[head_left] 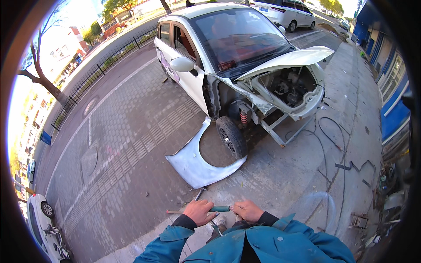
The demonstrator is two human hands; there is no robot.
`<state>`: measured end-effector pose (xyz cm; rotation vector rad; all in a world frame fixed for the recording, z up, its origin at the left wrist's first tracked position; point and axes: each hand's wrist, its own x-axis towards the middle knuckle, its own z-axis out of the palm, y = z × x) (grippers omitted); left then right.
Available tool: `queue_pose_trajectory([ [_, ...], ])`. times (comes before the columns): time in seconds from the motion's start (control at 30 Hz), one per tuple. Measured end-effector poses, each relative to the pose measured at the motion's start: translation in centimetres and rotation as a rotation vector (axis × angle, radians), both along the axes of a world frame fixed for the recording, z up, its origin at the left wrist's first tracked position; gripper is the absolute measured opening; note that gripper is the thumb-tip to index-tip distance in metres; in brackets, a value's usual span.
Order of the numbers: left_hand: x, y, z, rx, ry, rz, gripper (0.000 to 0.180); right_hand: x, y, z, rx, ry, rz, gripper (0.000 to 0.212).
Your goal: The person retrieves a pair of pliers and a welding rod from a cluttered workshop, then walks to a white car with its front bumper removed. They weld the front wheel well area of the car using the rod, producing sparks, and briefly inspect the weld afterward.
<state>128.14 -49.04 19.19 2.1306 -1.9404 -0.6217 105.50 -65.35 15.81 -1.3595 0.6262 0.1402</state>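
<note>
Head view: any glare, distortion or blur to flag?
Head view: sky upper left blown out; fisheye bends the fence and curb, black vignette at the rim; car and fender panel sharp in low sun; both hands sharp.

Two hands, left [199, 211] and right [247, 210], were on one green-handled tool [219, 209], one detached fender panel [193, 164] lay on the pavement, one stripped white car [228, 48] stood, two other white cars [289, 13] [41, 223] were parked.
</note>
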Motion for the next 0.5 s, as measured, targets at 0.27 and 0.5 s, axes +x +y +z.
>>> queue_pose_trajectory([
  [0.27,-2.0,1.2,-2.7,-0.026,0.016,0.238,0.065,0.0,0.4,1.6,-0.145,-0.020,0.038,0.037],
  [0.5,-2.0,1.3,-2.9,-0.025,0.031,0.279,0.060,-0.1,0.2,2.6,-0.208,-0.057,0.094,0.034],
])
